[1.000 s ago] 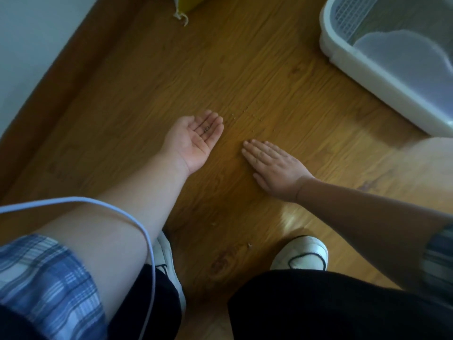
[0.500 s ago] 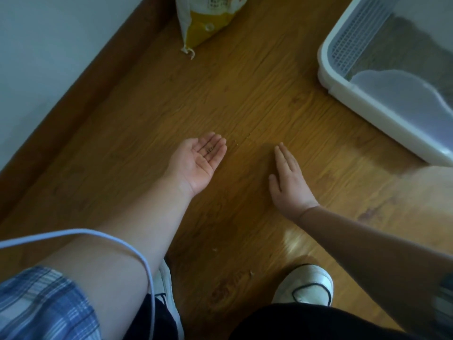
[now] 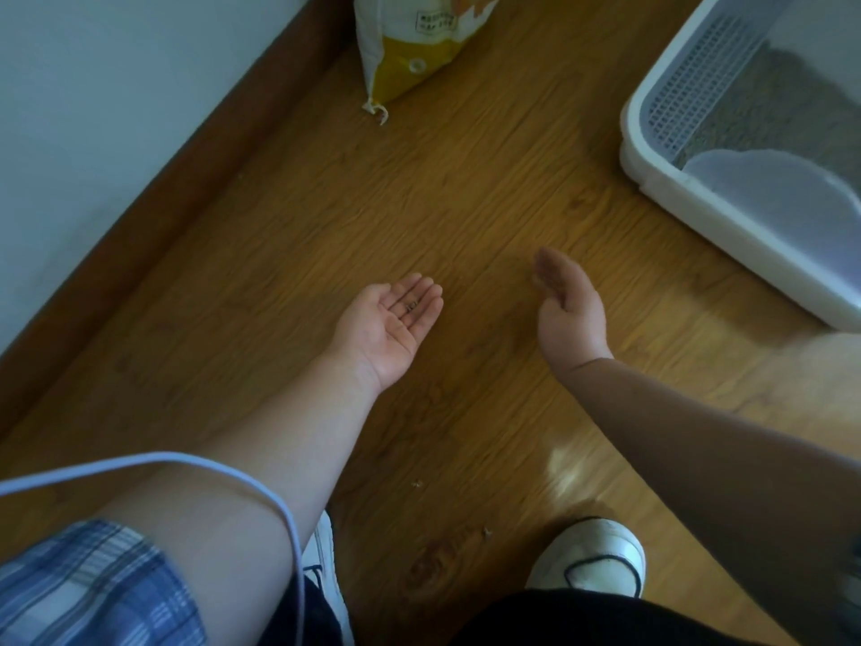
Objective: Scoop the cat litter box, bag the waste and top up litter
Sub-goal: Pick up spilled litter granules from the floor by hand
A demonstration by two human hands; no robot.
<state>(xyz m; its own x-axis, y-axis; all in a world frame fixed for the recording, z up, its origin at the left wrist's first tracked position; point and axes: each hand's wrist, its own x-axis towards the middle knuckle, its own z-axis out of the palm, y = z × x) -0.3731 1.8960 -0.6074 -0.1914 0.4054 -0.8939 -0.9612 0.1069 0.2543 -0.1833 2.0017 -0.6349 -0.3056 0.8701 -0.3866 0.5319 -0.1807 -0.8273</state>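
A wooden floor (image 3: pixel 466 202) fills the view, edged at the upper left by a brown skirting board (image 3: pixel 186 193) under a pale wall (image 3: pixel 116 109). At the upper right stands the white litter box (image 3: pixel 699 216), partly cut off by the frame, with a mesh grid (image 3: pixel 699 76) along its near end, grey litter (image 3: pixel 782 100) inside and a pale cloud-shaped panel (image 3: pixel 768 193) at its front. A yellow and white litter bag (image 3: pixel 410 53) stands at the top edge, near the skirting and well apart from the box. Both bare forearms reach out low over the floor between bag and box. The left hand (image 3: pixel 391 324) lies palm up, fingers straight and together, carrying a few dark litter grains (image 3: pixel 410 306) on the fingers. The right hand (image 3: pixel 568 305), near it but apart, is turned on edge with fingers relaxed, holding nothing; whether it touches the floor cannot be told. White shoes (image 3: pixel 591 559) show below, a white cable (image 3: pixel 186 463) crosses the left arm, and small crumbs (image 3: pixel 416 483) lie on the boards.
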